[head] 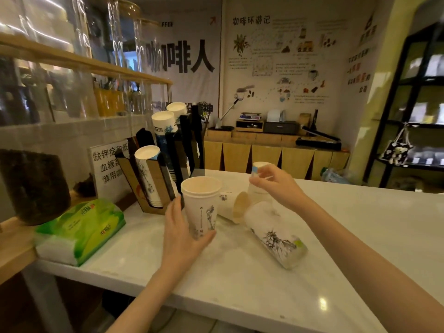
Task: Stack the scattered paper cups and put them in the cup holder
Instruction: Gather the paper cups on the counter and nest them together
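My left hand [180,230] grips a tall white paper cup [202,203] held upright, mouth up, just above the white counter [264,272]. My right hand [276,182] pinches an upside-down white cup [259,186] with a blue band near its base, held over the counter. Two more printed cups lie on their sides: one [231,205] behind the upright cup, another [276,234] pointing toward the front right. The cardboard-and-black cup holder [153,174] stands at the left, with stacks of cups in its slanted slots.
A green tissue pack [81,229] lies at the counter's left end beside a dark jar [33,186]. A white sign [108,167] stands behind the holder. A wooden shelf with glass jars runs above on the left. Bare counter stretches to the right.
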### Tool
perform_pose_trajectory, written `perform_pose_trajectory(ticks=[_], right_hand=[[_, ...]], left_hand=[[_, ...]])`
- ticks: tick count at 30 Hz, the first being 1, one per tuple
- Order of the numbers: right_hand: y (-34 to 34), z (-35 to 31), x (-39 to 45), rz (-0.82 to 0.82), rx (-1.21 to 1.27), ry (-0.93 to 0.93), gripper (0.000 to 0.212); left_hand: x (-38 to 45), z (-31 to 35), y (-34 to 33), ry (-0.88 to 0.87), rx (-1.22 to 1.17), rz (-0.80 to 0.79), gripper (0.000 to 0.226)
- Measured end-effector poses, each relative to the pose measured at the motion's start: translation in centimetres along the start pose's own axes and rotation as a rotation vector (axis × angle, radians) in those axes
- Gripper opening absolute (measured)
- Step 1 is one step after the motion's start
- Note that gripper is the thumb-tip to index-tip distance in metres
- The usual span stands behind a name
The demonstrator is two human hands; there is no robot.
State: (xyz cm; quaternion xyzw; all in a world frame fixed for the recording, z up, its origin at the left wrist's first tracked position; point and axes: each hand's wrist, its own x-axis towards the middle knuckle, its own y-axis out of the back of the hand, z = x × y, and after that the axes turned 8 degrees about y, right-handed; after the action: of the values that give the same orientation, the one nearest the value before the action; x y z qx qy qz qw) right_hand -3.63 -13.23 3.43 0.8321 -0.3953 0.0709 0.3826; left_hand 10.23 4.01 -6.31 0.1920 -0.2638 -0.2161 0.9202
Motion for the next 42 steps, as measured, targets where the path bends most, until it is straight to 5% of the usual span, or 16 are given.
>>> perform_pose_trajectory(ticks=[5, 8, 12, 17, 22, 34, 42], right_hand=[[0.5, 3.1, -1.8, -0.055, -0.059, -0.157, 0.063], [-0.3, 3.7, -2.8, -0.130, -0.073, -0.214, 0.076], [-1.4, 4.6, -3.3, -0.306, -0.054, -0.354, 0.105], [1.1, 5.5, -2.5, -0.336, 0.035, -0.418, 0.076], [4.8, 7.1, -2.2, -0.310, 0.038, -0.436, 0.056], [7.0, 7.7, -2.1, -0.256, 0.202, -0.382, 0.046], [7.5, 6.5, -2.1, -0.159, 0.757, -0.268, 0.044]], left_hand=[[-0.1, 4.0, 0.7, -0.594, 0.170, 0.382, 0.080], [0.7, 7.2, 0.2, -0.768, 0.207, 0.250, 0.063], [1.5, 9.6, -2.1, -0.558, 0.325, -0.199, 0.072], [3.5, 10.7, -5.3, -0.360, 0.667, -0.452, 0.093], [5.0, 9.6, -8.7, -0.334, 0.989, -0.451, 0.097], [5.1, 7.9, -10.7, -0.374, 1.059, -0.287, 0.096], [4.1, 13.8, -5.2, -0.277, 0.490, -0.225, 0.103]])
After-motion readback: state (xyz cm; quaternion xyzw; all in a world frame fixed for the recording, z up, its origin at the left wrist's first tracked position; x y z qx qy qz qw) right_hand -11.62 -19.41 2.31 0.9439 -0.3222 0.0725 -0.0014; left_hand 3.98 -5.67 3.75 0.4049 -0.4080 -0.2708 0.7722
